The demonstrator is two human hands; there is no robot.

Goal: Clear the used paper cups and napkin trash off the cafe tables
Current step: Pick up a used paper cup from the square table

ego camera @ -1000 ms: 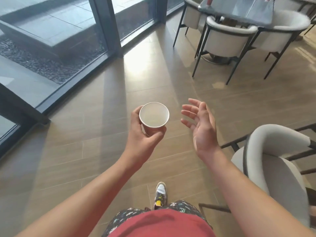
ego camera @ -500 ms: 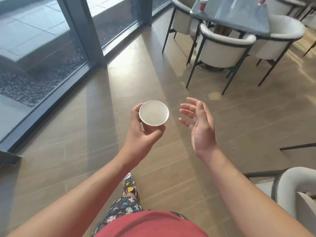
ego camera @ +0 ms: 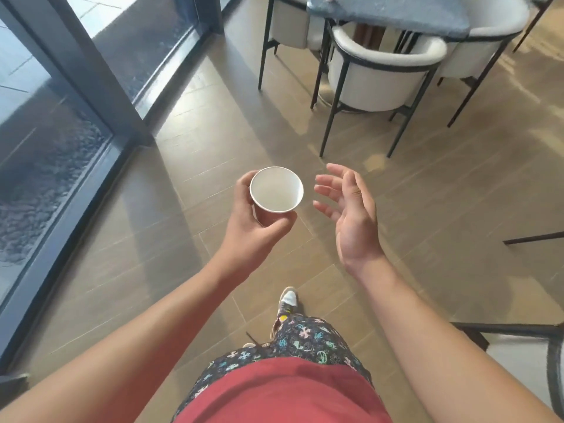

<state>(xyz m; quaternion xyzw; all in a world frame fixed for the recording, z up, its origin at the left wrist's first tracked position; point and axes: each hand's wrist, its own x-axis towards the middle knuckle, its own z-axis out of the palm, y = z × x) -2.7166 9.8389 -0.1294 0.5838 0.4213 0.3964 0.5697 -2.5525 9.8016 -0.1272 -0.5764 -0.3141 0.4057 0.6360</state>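
The floor [ego camera: 213, 166] of pale wood planks fills most of what I see, with the glass wall [ego camera: 45, 132] running off at ten o'clock. At one o'clock, well ahead of me, stands the bench [ego camera: 396, 13], a grey slab ringed by white chairs [ego camera: 381, 77]; something small and reddish sits at its far edge, mostly cut off, and I judge it another cup to clear, though I cannot be sure. My left hand [ego camera: 253, 230] is out in front, fingers clamped around the paper cup [ego camera: 276, 190], which stands upright, mouth toward me, and looks empty. My right hand [ego camera: 351, 215] hangs just beside it at three o'clock of the cup, not touching, fingers spread apart and holding nothing. The bench lies up and right of both hands, so my free right hand is the nearer one for the next pickup. My shoe [ego camera: 288, 300] points that way.
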